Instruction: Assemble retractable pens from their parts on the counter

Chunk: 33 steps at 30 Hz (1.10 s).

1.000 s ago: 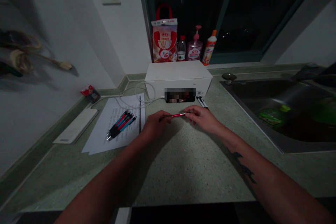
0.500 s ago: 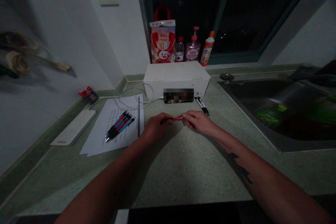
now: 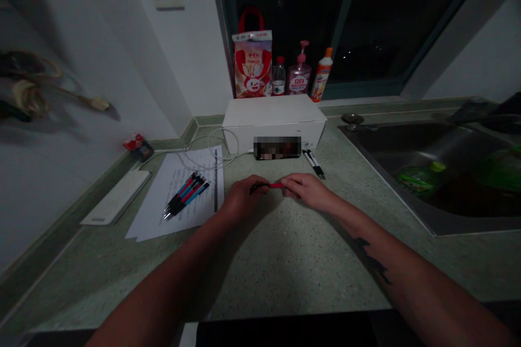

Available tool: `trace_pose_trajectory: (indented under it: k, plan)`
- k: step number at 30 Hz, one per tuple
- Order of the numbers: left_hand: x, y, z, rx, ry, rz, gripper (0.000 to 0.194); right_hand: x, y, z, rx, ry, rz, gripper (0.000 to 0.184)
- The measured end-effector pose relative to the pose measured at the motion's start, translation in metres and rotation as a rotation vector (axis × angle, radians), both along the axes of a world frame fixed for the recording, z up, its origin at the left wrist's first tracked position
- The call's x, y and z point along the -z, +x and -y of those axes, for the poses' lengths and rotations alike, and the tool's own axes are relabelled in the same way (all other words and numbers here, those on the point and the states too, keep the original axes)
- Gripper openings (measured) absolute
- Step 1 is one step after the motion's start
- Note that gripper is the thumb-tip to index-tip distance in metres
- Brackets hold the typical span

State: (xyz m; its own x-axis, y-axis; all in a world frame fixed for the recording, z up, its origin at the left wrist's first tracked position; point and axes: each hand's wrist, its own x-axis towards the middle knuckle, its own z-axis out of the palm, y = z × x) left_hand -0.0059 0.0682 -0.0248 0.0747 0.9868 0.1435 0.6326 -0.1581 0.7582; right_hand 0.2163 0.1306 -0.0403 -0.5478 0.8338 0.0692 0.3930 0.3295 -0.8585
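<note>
A red pen [image 3: 275, 186] with a black front end is held level just above the green countertop [image 3: 293, 260], between both my hands. My left hand [image 3: 241, 199] is closed on its black end. My right hand [image 3: 308, 191] pinches its red end, and the two hands almost touch. To the left, several red, blue and black pens [image 3: 186, 199] lie in a bundle on white printed sheets [image 3: 179, 195]. Two black-and-white pens [image 3: 313, 163] lie just beyond my right hand.
A white box [image 3: 273, 119] stands behind the hands with a phone [image 3: 277, 148] leaning on it and a white cable [image 3: 203, 154]. Bottles and a red bag [image 3: 252, 62] line the dark window sill. A steel sink [image 3: 439, 173] fills the right; a white slab [image 3: 116, 198] lies left.
My hands have moved closer together along the red pen, so less of its red barrel shows between them. The view has also shifted slightly.
</note>
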Motion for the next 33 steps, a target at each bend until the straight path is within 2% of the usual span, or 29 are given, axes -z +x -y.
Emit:
trace_pose_trajectory:
  k: [2,4,6,8,10,12,13,16,18,22,25,29,33]
  plan:
    - [0.002,0.0,0.0,-0.001,-0.005,-0.017,0.015,-0.001,0.0,0.001,-0.01,0.053,0.007,0.025]
    - [0.004,0.0,-0.001,-0.004,0.0,-0.019,0.016,-0.001,-0.001,0.002,0.021,0.124,-0.037,0.015]
    - [0.007,0.0,-0.001,0.003,0.011,-0.014,0.017,-0.002,-0.001,0.003,0.033,0.12,-0.044,0.022]
    - [0.009,-0.001,-0.001,0.016,0.018,-0.017,0.017,-0.002,-0.001,0.004,-0.007,0.086,0.004,0.022]
    - [0.01,-0.001,-0.001,0.021,0.019,-0.027,0.017,-0.001,-0.001,0.004,-0.03,0.115,0.041,0.02]
    - [0.009,-0.001,-0.001,0.017,0.019,-0.032,0.017,-0.002,-0.002,0.005,-0.014,0.182,0.038,0.015]
    - [0.009,-0.001,-0.001,0.014,0.02,-0.031,0.017,-0.002,-0.002,0.006,-0.006,0.201,0.03,0.018]
    - [0.005,0.0,0.0,0.01,0.012,-0.032,0.017,-0.004,-0.003,0.007,-0.05,0.186,0.048,0.019]
    - [0.002,0.0,0.0,0.002,0.001,-0.029,0.016,-0.006,-0.003,0.008,-0.062,0.23,0.092,0.016]
    - [0.001,0.001,0.0,-0.032,-0.011,0.005,0.013,-0.011,0.0,0.007,0.048,0.433,0.186,0.01]
    - [0.003,-0.002,-0.003,-0.109,-0.016,0.017,0.012,-0.013,0.006,0.004,0.13,0.522,0.243,0.011]
    - [0.006,-0.007,-0.007,-0.24,0.079,-0.024,0.009,-0.011,0.012,-0.003,0.258,0.554,0.258,0.02]
    - [0.007,-0.006,-0.007,-0.153,0.152,-0.082,0.008,-0.011,0.014,-0.006,0.313,0.513,0.197,0.026]
